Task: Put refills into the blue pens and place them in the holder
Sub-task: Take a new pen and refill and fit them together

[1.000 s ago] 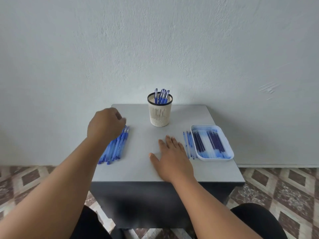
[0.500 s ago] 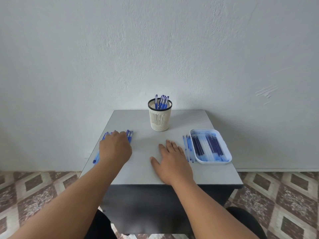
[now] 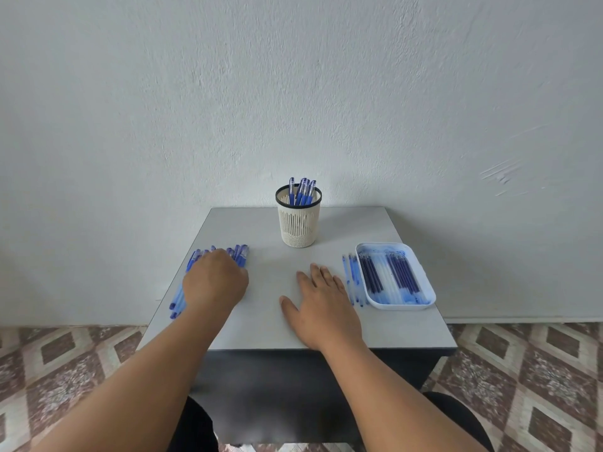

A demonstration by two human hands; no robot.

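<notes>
A pile of blue pens (image 3: 240, 255) lies on the left of the grey table (image 3: 408, 331). My left hand (image 3: 213, 283) lies on top of the pile, back up, with its fingers bent down among the pens. They are hidden, so a grip cannot be seen. My right hand (image 3: 321, 303) rests flat on the table's middle, fingers spread, holding nothing. A cream mesh holder (image 3: 298, 225) with a black rim stands at the back centre and holds several blue pens (image 3: 303, 190). A white tray (image 3: 424, 288) at the right holds dark blue refills (image 3: 399, 272).
A few loose blue pieces (image 3: 350, 277), thin like pens or refills, lie between my right hand and the tray. The table stands against a pale wall. Patterned floor tiles (image 3: 65, 370) surround it, and my dark-clad knees show below the front edge.
My left hand has come down from above the pile and toward me, and now lies on the pens. My right hand stays flat. The camera has tilted a little.
</notes>
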